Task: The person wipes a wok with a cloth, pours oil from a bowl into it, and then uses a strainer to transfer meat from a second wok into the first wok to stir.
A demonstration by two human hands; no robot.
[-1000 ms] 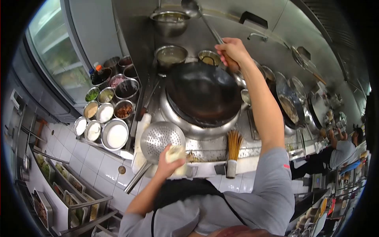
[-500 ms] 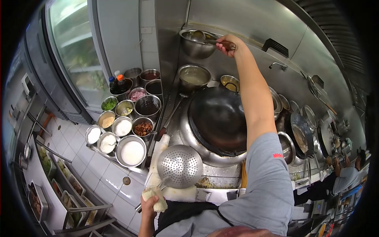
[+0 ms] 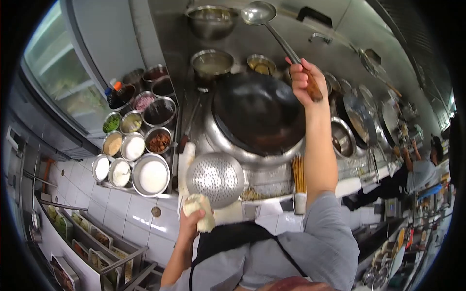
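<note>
Left hand [image 3: 191,221] grips cloth [image 3: 206,216]; right hand [image 3: 307,83] grips ladle [image 3: 258,13].
Bowls [image 3: 152,158] left of wok [image 3: 259,114]: white stuff [image 3: 153,177], chopped greens [image 3: 112,122], pink dice [image 3: 143,102], brown bits [image 3: 159,142].

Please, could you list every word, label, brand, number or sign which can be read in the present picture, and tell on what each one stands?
None can be read.
Bottles with orange and blue caps: any label is too small and blurred.
Ladle, wok and perforated strainer: no lettering shows.
Person's right sleeve: no readable lettering.
</note>
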